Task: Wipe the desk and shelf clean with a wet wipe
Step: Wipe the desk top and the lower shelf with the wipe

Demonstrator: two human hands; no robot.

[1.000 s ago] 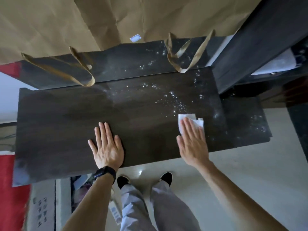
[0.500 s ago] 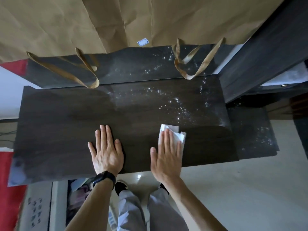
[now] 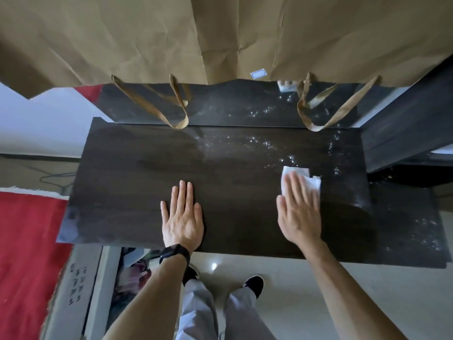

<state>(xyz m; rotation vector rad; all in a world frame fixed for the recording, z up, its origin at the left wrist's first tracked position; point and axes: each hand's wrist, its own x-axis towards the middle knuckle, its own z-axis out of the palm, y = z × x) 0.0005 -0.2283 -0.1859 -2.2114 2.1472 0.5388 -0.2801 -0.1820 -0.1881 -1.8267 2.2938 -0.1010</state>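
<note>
A dark wood desk top [image 3: 137, 182] fills the middle of the view, with glinting specks and wet spots across its right half. My right hand [image 3: 299, 212] lies flat with straight fingers on a white wet wipe [image 3: 297, 173], pressing it to the desk near the right side; the hand is motion-blurred. Flat on the desk near the front edge, my left hand [image 3: 182, 217] rests with fingers together and holds nothing. A black watch sits on that wrist. Behind the desk runs a higher dark shelf [image 3: 232, 106], also speckled.
Two brown paper bags [image 3: 171, 38] hang over the shelf, their handles [image 3: 171, 106] drooping to the desk's back edge. A dark upright panel [image 3: 402, 133] borders the desk on the right, with a lower dark surface [image 3: 411, 222] beside it. A red cloth [image 3: 27, 253] lies lower left.
My right hand slid the wipe left toward the desk's middle, then back to the right. My left hand stayed planted in place.
</note>
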